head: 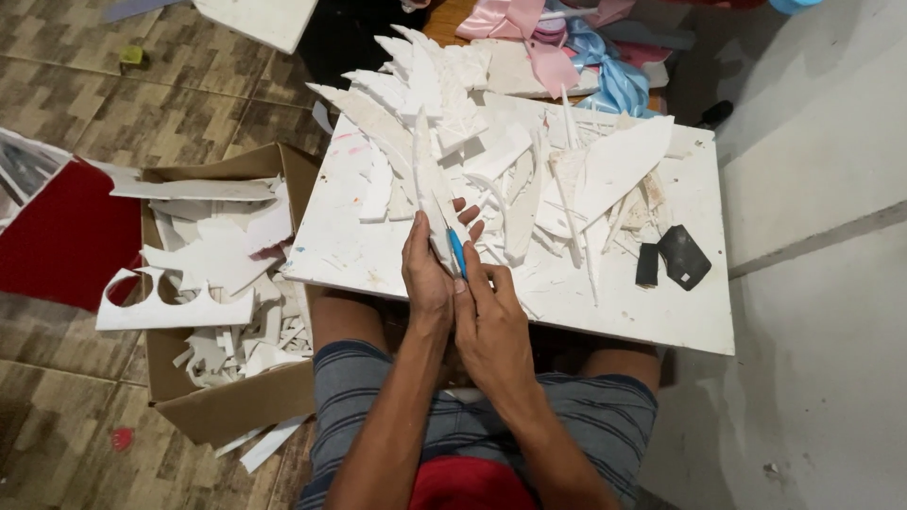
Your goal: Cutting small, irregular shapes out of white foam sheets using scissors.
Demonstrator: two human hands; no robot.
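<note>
A: Nearest the lens sit the person's red shirt hem (468, 486) and the grey striped shorts (491, 416); the two forearms rise from there to the near edge of the white rectangular work board (661, 312) resting across the knees.

B: And the hands?

A: The left hand (427, 269) is wrapped round the lower end of a long, narrow, feather-shaped white foam strip (427, 184), fingers clamped on it; the strip stands up over the board towards the far pile. The right hand (491, 321) lies just beside the left, touching it, fingers drawn together on a slim blue-handled craft knife (457, 251); the blade end meets the strip's right edge, though the tip itself is too small to make out.

B: What room is there about them?

A: Little ahead; a heap of white foam offcuts and feather shapes (472, 132) fills the board's far half; a flat black angular piece (682, 255) lies near the right edge. The near left corner of the board is barer. To the left, touching the board's edge, stands an open brown cardboard box of white foam scraps (213, 283); to the right, pale grey floor (812, 359) lies open.
</note>
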